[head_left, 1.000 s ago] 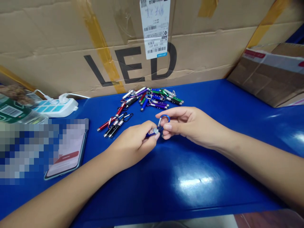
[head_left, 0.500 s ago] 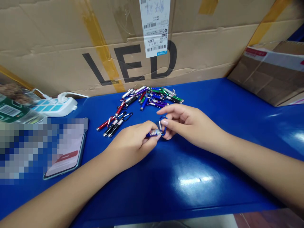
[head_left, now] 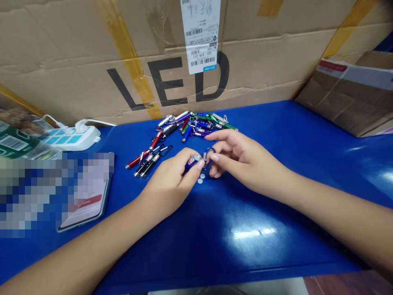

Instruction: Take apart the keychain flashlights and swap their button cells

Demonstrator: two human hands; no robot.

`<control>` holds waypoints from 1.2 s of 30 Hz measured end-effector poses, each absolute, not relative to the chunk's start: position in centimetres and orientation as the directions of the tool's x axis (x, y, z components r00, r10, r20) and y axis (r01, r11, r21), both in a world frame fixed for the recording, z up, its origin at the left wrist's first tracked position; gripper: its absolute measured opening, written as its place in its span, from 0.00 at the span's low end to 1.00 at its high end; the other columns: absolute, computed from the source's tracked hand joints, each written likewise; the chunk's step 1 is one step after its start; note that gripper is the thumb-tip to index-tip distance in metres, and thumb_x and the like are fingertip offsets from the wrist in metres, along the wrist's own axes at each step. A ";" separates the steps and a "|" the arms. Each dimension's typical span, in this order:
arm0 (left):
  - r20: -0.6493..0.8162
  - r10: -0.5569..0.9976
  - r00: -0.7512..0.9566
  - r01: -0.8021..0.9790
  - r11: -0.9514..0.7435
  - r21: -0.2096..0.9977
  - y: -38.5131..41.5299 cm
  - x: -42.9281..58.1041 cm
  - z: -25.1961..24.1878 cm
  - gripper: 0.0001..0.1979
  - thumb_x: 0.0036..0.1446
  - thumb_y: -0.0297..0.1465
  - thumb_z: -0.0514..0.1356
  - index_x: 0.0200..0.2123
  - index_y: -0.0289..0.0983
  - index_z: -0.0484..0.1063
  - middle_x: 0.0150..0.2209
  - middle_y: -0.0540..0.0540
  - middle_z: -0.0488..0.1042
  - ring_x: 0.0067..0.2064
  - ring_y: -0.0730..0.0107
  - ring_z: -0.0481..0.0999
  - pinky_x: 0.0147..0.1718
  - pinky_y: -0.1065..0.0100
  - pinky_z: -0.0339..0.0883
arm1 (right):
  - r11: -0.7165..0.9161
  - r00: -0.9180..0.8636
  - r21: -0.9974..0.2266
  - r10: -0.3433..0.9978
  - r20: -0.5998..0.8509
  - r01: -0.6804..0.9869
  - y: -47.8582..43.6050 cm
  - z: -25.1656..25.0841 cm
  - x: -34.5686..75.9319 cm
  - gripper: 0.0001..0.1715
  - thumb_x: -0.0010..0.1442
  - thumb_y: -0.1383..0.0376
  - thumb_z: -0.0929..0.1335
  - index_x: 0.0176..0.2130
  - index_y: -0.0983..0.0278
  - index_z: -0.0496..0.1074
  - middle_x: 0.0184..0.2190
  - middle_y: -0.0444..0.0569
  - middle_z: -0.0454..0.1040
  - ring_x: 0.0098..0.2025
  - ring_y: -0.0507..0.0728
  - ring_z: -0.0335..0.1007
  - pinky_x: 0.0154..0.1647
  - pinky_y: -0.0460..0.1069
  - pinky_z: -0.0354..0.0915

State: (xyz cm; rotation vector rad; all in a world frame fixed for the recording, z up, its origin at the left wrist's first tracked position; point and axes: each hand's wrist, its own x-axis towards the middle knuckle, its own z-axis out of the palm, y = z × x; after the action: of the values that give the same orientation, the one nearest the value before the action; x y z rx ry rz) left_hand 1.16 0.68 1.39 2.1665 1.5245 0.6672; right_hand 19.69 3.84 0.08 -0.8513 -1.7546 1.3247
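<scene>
My left hand is closed around a small blue keychain flashlight, its silvery end pointing toward my right hand. Between thumb and fingers, my right hand pinches a blue carabiner clip beside that end. Whether the clip is still joined to the flashlight is hard to see. Below the fingers, two small round silvery discs, like button cells, lie on the blue table. Beyond my hands is a loose pile of similar flashlights in several colours, with black ones and a red one nearer my left hand.
A phone lies at the left, near a white power strip with plugs and a bottle with a green label. A large cardboard box marked LED stands along the back; a smaller carton is at the right.
The two small discs now show on the table below my hands. My left hand has shifted slightly left and the flashlight is tilted more; the right hand still pinches the carabiner.
</scene>
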 end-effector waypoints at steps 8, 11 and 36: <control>0.192 0.944 0.269 0.763 -0.331 0.555 0.8 1.2 1.0 0.09 0.63 0.37 0.52 0.39 0.40 0.69 0.33 0.53 0.74 0.33 0.71 0.72 0.29 0.74 0.62 | 0.279 -0.493 -0.937 0.858 0.145 0.212 3.7 0.3 19.8 0.14 0.63 0.67 0.62 0.48 0.63 0.70 0.26 0.42 0.72 0.27 0.51 0.72 0.33 0.49 0.70; 0.229 0.940 0.254 0.757 -0.340 0.557 0.9 1.2 1.0 0.09 0.63 0.37 0.52 0.38 0.40 0.68 0.34 0.52 0.75 0.35 0.70 0.73 0.31 0.73 0.63 | 0.203 -0.493 -0.962 0.865 0.088 0.184 3.5 0.1 19.3 0.20 0.59 0.64 0.66 0.52 0.63 0.69 0.33 0.46 0.75 0.30 0.53 0.74 0.35 0.51 0.72; 0.167 0.935 0.312 0.774 -0.352 0.527 0.8 1.0 1.3 0.09 0.64 0.37 0.49 0.38 0.40 0.65 0.29 0.53 0.71 0.30 0.70 0.70 0.27 0.72 0.60 | 0.606 -0.626 0.174 0.773 0.105 0.776 4.1 0.9 19.1 0.19 0.66 0.59 0.53 0.43 0.68 0.64 0.24 0.54 0.76 0.25 0.63 0.74 0.21 0.49 0.38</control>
State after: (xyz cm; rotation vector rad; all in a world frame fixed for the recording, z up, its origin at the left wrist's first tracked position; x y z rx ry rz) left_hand 1.02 0.84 1.33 2.2351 1.5300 0.6427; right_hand 19.11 4.11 0.87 -1.3496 -2.7978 -0.3183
